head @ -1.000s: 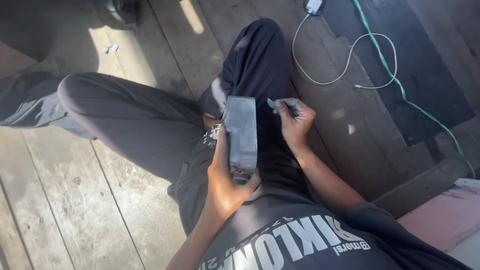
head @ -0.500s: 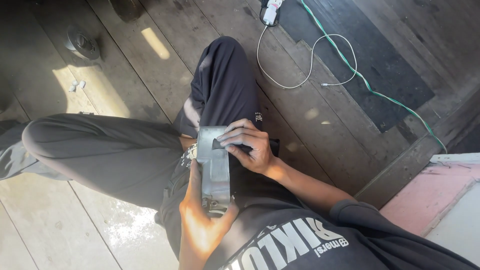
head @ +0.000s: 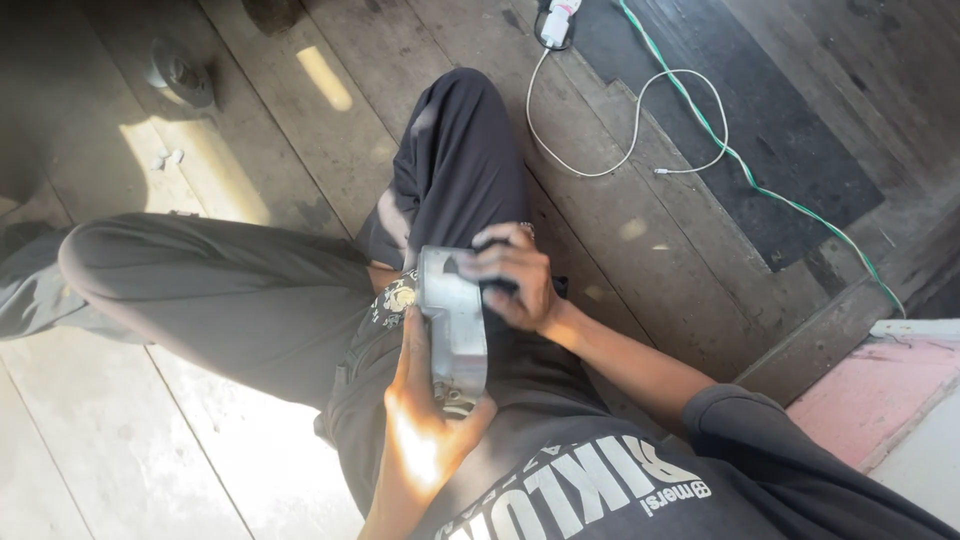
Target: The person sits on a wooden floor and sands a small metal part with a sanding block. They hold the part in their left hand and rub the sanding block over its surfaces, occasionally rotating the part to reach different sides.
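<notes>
Grey metal part (head: 455, 315) over lap, above wood floor (head: 640, 240). Left hand (head: 425, 425) wraps low end, tight hold. Right hand (head: 515, 280) presses dark thing on top end; cannot tell what. Part looks hard, heavy, smooth; best held round middle.

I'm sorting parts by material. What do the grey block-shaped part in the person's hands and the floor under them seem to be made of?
The grey block-shaped part looks like cast metal, perhaps aluminium: dull silvery surface with soft highlights and rounded edges. The plank floor looks like bare, weathered wood: visible grain, seams between boards, no gloss.
</notes>
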